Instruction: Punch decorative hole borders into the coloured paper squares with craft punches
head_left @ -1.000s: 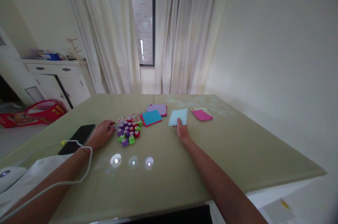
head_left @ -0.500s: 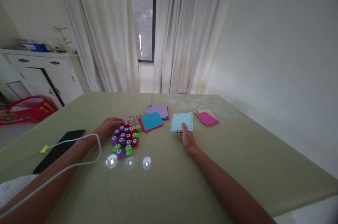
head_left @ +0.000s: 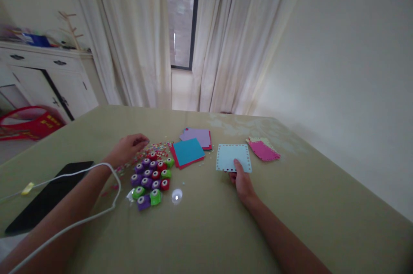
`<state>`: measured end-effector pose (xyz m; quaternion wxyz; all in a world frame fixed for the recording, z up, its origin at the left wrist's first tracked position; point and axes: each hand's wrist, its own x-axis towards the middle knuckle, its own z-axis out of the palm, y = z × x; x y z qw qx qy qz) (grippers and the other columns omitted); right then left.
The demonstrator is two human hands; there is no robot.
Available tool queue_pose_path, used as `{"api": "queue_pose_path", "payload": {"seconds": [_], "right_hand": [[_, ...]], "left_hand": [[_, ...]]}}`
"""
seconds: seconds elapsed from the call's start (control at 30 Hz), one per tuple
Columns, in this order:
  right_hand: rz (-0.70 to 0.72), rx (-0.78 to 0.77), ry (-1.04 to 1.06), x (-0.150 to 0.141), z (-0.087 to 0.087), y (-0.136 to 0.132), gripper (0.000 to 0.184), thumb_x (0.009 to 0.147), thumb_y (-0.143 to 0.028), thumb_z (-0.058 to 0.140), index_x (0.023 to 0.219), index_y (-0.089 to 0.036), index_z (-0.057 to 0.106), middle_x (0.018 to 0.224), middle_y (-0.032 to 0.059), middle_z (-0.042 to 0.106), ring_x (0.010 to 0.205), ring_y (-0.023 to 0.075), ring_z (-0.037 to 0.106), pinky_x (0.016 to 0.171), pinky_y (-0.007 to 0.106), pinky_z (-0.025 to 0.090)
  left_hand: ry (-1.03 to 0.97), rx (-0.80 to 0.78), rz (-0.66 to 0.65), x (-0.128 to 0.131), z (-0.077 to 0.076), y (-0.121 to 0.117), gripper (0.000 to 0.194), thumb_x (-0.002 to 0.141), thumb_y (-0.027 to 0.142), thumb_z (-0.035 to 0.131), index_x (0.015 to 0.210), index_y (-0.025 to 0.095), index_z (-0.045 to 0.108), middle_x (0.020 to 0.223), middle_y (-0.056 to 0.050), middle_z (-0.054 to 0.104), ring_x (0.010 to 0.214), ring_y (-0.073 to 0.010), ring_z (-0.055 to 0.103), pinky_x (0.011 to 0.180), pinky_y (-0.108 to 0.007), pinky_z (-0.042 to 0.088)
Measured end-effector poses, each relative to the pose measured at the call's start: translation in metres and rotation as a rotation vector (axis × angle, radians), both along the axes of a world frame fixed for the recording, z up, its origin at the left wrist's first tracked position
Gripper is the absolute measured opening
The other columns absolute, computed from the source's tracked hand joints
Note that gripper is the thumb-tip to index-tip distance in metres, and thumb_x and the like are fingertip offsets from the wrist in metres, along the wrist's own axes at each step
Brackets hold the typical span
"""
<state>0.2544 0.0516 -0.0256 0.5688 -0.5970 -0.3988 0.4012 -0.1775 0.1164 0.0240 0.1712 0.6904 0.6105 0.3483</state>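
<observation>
My right hand [head_left: 242, 181] grips a pale blue square of paper [head_left: 229, 155], thumb on top and fingers beneath. Small punched holes run along the paper's edges. My left hand [head_left: 129, 147] is beside scattered paper confetti [head_left: 159, 148], its fingers bent and drawn together; whatever is between the fingertips is too small to make out. In front of the confetti stand several craft hole punches [head_left: 151, 175] in purple, red and green. Between the hands lies a stack of blue and red paper [head_left: 189, 152], with lilac paper [head_left: 197, 136] behind it.
Pink paper [head_left: 264, 150] with punched edges lies to the right, partly over a cream sheet. A black flat device [head_left: 48, 194] rests at the left. A white cable [head_left: 77, 224] crosses over my left forearm. Curtains [head_left: 129, 41] hang beyond the table [head_left: 200, 231].
My left hand has lifted slightly and drawn back from the punches, baring more confetti. The view has shifted; my right hand keeps its hold on the pale blue paper.
</observation>
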Motion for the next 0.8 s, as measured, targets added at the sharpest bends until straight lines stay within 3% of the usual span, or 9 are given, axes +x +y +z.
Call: {"api": "queue_pose_path", "payload": {"seconds": [0.13,0.23,0.4,0.53,0.67,0.8], "right_hand": [[-0.029,-0.075,0.021,0.001,0.000,0.001,0.047,0.074,-0.073,0.065,0.070,-0.027,0.053,0.056,-0.0001,0.057,0.051,0.0218,0.054,0.045,0.034,0.041],[-0.051,-0.091,0.024,0.002,0.001,0.000,0.047,0.072,-0.072,0.065,0.070,-0.026,0.055,0.058,0.0011,0.060,0.052,0.0214,0.053,0.046,0.034,0.041],[-0.028,-0.068,0.016,0.001,0.004,-0.002,0.050,0.068,-0.074,0.066,0.065,-0.027,0.050,0.053,-0.0011,0.053,0.049,0.0187,0.046,0.044,0.032,0.035],[-0.020,-0.086,0.026,0.000,0.006,-0.003,0.053,0.066,-0.077,0.067,0.061,-0.027,0.048,0.051,-0.0026,0.047,0.047,0.0162,0.040,0.044,0.031,0.032],[0.001,-0.107,0.026,0.001,0.006,-0.003,0.052,0.069,-0.075,0.066,0.059,-0.027,0.048,0.051,-0.0009,0.050,0.048,0.0183,0.045,0.045,0.033,0.036],[-0.003,-0.097,0.028,0.002,0.006,-0.003,0.051,0.070,-0.074,0.066,0.061,-0.028,0.046,0.050,-0.0013,0.048,0.050,0.0206,0.048,0.046,0.034,0.039]], "left_hand": [[-0.149,0.035,0.068,-0.001,0.021,-0.003,0.055,0.074,0.069,0.069,0.096,0.020,0.080,0.076,-0.006,0.080,0.071,-0.0232,0.072,0.070,-0.034,0.057],[-0.235,0.058,0.106,0.002,0.031,-0.006,0.055,0.071,0.070,0.075,0.094,0.020,0.079,0.082,-0.008,0.081,0.072,-0.0216,0.073,0.073,-0.035,0.059],[-0.309,0.092,0.181,0.006,0.034,-0.010,0.055,0.071,0.068,0.078,0.091,0.016,0.080,0.071,-0.006,0.077,0.065,-0.0179,0.069,0.066,-0.031,0.058],[-0.353,0.097,0.189,0.007,0.037,-0.010,0.067,0.074,0.075,0.074,0.101,0.014,0.082,0.080,-0.008,0.080,0.071,-0.0187,0.072,0.073,-0.034,0.063],[-0.378,0.075,0.162,0.009,0.040,-0.012,0.073,0.067,0.077,0.078,0.104,0.013,0.081,0.088,-0.010,0.082,0.080,-0.0228,0.078,0.082,-0.038,0.065],[-0.348,0.077,0.174,0.007,0.040,-0.013,0.067,0.067,0.073,0.080,0.099,0.014,0.081,0.084,-0.009,0.082,0.073,-0.0207,0.076,0.074,-0.034,0.063]]}}
